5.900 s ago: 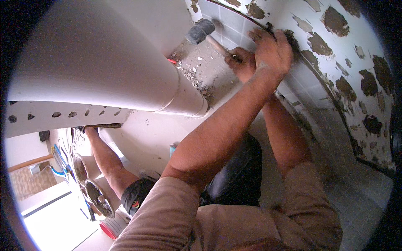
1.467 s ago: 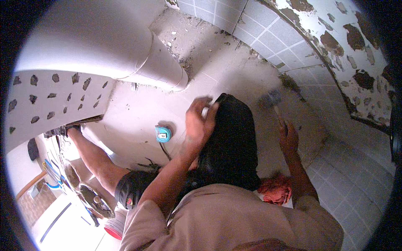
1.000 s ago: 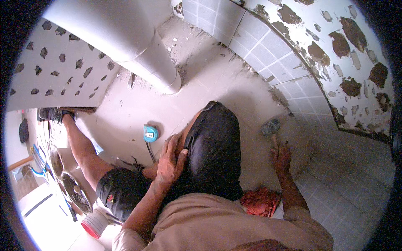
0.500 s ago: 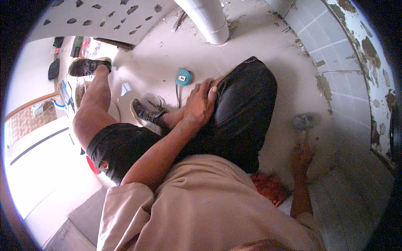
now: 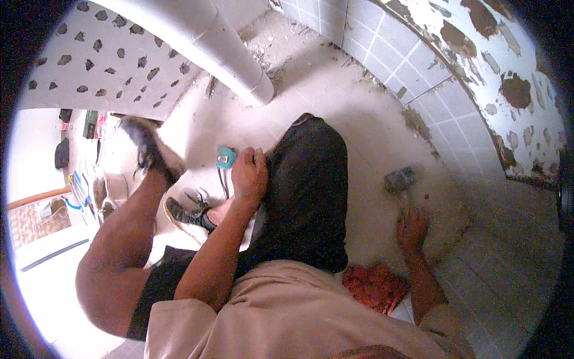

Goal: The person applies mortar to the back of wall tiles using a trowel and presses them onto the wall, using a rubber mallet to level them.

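Beside my bent knee, my left hand (image 5: pixel 250 176) is closed with its fingers curled; whatever they may hold is hidden. Just past its knuckles lies a teal tape measure (image 5: pixel 225 157) on the floor, a dark strip trailing from it. Out to the right, my right hand (image 5: pixel 412 230) wraps round the pale handle of a hammer (image 5: pixel 399 179) with a dark, blocky head. The hammer head is slightly blurred, low over the dusty floor or touching it; I cannot tell which. Nearer to me, a crumpled red-orange cloth or net (image 5: pixel 375 287) lies between my thigh and right forearm.
A thick white pipe (image 5: pixel 230 57) meets the floor ahead. Rubble (image 5: pixel 281 42) lies behind it. Along the right runs a grey tiled wall (image 5: pixel 412 66) with chipped plaster. A dark-pocked pale panel (image 5: pixel 113 54) stands at far left, near blue cables (image 5: pixel 76 191).
The view has swung, shifting everything in it. My left hand has gone from lying flat on my leg to curled beside the knee. My left foot has moved; the right hand keeps the hammer.
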Available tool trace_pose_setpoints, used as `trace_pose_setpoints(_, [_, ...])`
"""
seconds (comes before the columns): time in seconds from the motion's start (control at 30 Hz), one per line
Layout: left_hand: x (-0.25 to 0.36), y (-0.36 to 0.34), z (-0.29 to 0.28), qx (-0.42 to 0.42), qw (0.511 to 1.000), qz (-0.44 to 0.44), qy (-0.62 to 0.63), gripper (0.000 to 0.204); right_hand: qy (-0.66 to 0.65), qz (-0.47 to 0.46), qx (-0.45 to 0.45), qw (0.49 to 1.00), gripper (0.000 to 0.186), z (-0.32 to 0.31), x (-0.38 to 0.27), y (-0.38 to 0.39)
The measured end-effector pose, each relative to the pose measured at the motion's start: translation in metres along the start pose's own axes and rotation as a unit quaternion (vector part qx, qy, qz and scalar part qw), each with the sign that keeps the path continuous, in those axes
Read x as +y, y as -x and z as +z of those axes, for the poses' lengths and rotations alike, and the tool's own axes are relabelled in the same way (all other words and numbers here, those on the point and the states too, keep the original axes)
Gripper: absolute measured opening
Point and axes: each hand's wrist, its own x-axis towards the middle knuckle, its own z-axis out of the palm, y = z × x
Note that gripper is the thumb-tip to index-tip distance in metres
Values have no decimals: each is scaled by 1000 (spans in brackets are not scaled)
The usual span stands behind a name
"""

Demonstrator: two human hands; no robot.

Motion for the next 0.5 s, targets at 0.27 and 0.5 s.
trace_pose_setpoints(0.27, [-10,-30,0,14,982,-60,-179,52,-5,27,0,1000,35,5,3,14])
trace_pose_setpoints(0.5, [-182,-63,38,-42,983,-115,-139,61,-24,38,11,999,35,22,-7,20])
